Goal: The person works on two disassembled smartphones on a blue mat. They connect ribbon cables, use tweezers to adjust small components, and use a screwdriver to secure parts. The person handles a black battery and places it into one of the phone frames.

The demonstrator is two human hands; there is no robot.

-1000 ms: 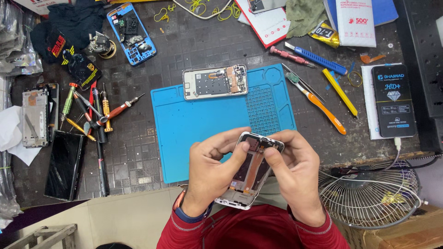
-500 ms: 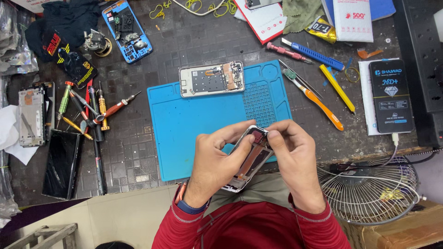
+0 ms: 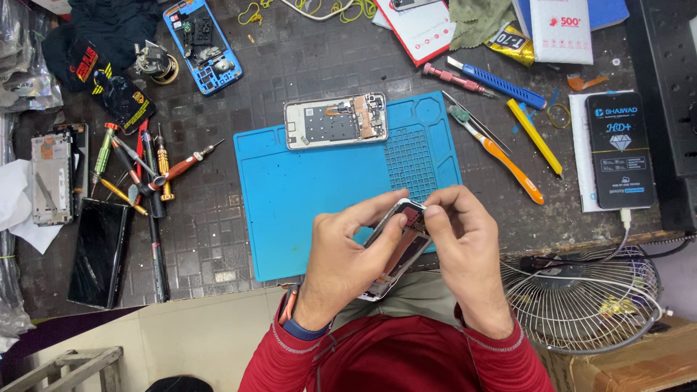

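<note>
Change: since the earlier frames both hands have drawn closer together over the phone's top end, and the phone has tilted a little more upright; the grip looks tighter, so the work seems settled on one small spot.
Left hand (image 3: 347,260): wrapped round the open phone frame (image 3: 396,250), gripping its left side and back, thumb along the edge.
Right hand (image 3: 465,250): fingers pinched narrow on the top corner of the phone frame, pressing or picking at a small part there; which, I cannot tell.
Phone frame: held in the air just above the near edge of the blue mat (image 3: 319,189), over the lap, back open, inside showing.
Fan guard (image 3: 581,297): wire, just right of the right hand.
Mat: on the dark surface (image 3: 290,72); a second opened phone (image 3: 335,120) lies at its far edge.
Right side: orange-handled tool (image 3: 508,161), yellow tool (image 3: 534,138), boxed screen pack (image 3: 620,151).
Left side: cluster of small screwdrivers (image 3: 141,170), a black screen panel (image 3: 98,252).
Far: blue phone shell (image 3: 202,42).
</note>
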